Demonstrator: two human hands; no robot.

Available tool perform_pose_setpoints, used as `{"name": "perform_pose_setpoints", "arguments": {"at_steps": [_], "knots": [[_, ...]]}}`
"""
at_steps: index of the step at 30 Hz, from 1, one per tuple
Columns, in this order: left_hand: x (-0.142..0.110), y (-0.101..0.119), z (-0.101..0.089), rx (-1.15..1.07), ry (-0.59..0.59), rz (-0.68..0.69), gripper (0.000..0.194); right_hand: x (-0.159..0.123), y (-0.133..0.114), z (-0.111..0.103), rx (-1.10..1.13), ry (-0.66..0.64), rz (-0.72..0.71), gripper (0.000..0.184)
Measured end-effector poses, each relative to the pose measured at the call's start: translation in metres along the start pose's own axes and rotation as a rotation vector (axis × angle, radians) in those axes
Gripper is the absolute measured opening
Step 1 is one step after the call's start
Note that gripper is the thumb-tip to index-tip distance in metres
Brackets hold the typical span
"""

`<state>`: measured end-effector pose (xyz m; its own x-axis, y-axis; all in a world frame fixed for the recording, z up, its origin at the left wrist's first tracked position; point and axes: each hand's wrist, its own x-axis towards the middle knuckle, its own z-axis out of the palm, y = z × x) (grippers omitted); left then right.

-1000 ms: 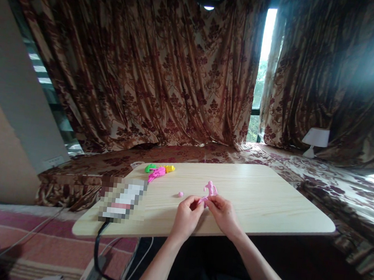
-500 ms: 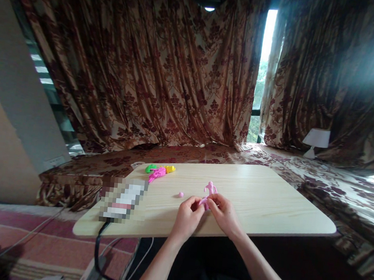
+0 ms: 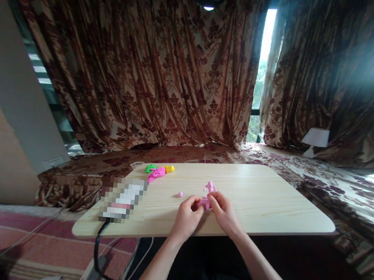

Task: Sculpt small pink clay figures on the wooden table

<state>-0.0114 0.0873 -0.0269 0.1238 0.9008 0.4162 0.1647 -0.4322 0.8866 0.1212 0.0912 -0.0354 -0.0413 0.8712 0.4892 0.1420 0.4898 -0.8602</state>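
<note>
A small pink figure [image 3: 209,187], apparently modelling clay, stands up from between my two hands near the front of the pale wooden table [image 3: 267,202]. It has a rounded top and thin, arm-like strips at its sides. My left hand [image 3: 187,213] pinches the lower pink part between thumb and fingers. On the other side, my right hand [image 3: 226,212] grips the figure with thumb and forefinger. My fingers partly cover its lower portion. A little pink ball [image 3: 180,194] lies on the table just beyond my left hand.
Bright pink [image 3: 157,173], green [image 3: 150,168] and yellow [image 3: 169,169] pieces lie together at the table's back left. A blurred-out item [image 3: 123,200] with a black cable [image 3: 97,248] sits at the left edge. A white lamp [image 3: 314,140] stands on the sill behind.
My right fingers have shifted slightly on the pink figure, showing more of its lower part. My left hand keeps its pinch, and the pink ball stays in place.
</note>
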Motion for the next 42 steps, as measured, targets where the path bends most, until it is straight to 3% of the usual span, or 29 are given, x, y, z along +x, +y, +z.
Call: {"name": "perform_pose_setpoints", "arguments": {"at_steps": [23,42], "knots": [[0.0017,-0.0065,-0.0022,-0.067,0.059,-0.008,0.016,0.0008,-0.0035,0.0005,-0.045,-0.017,-0.021,0.018],[0.0015,-0.0028,-0.0010,0.052,0.095,0.018,0.014,0.0017,0.0021,0.0013,-0.012,0.029,0.004,0.020]]}}
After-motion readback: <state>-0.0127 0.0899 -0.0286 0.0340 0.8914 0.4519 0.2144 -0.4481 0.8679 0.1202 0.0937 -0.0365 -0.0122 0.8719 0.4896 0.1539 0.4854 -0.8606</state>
